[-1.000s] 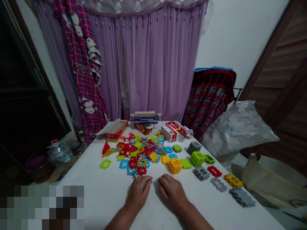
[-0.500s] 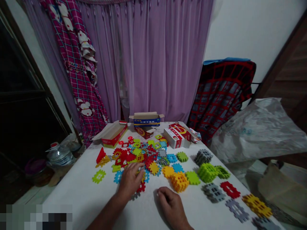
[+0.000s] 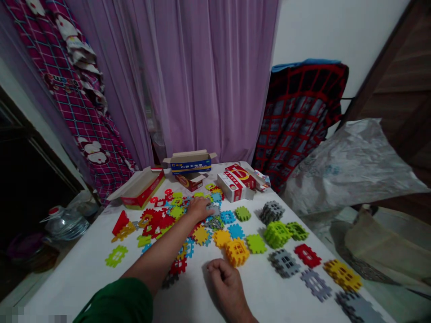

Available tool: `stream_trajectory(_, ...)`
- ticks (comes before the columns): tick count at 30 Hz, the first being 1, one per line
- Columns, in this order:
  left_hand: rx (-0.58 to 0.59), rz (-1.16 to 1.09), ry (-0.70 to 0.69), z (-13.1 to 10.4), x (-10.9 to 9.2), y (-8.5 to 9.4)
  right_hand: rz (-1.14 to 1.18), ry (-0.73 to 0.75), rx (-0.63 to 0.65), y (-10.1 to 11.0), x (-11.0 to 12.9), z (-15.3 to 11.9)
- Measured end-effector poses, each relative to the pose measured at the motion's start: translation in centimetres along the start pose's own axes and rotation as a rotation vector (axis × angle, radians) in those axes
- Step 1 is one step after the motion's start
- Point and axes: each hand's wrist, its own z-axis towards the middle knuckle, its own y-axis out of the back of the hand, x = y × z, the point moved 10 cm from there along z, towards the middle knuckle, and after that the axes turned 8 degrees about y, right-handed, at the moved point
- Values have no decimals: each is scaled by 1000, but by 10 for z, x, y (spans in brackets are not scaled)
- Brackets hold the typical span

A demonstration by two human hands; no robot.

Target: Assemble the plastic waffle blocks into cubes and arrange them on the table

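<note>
My left hand [image 3: 199, 209] reaches over the middle of a heap of plastic interlocking tiles, fingers stretched toward the right. Its fingertips are at the edge of a grey tile [image 3: 214, 209]; whether they touch it is hard to tell. Red tiles [image 3: 161, 220] lie left of the forearm, which covers part of the heap. My right hand [image 3: 229, 285] rests curled on the white table near the front, with nothing visible in it. Just beyond it stands a stack of orange window tiles [image 3: 237, 252], beside a flat lime tile [image 3: 256, 243].
Along the right side are a lime stack [image 3: 276, 234], grey stacks [image 3: 284, 263], a red tile [image 3: 307, 255] and yellow tiles [image 3: 342, 274]. Opened cartons, a red one [image 3: 144, 195], a blue one [image 3: 191, 167] and a white-red one [image 3: 232, 186], stand at the back.
My left hand has moved forward and right, deeper into the heap, and a green sleeve now shows. My right hand stays curled on the table. The view has turned slightly right and down.
</note>
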Motion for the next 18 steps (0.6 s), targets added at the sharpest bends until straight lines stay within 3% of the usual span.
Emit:
stream_trajectory(4, 11, 14, 0, 1, -6, -7, 0, 0, 19, -2, 0, 0)
stream_trajectory(9, -74, -23, 7, -8, -2, 3, -16, -1, 31, -3, 1, -1)
stream_trajectory(14, -239, -20, -184, -36, 4, 20, -27, -1, 52, -5, 1, -1)
stream_trajectory(18, -84, 15, -333, -57, 14, 6, -21, 19, 66, -5, 2, -1)
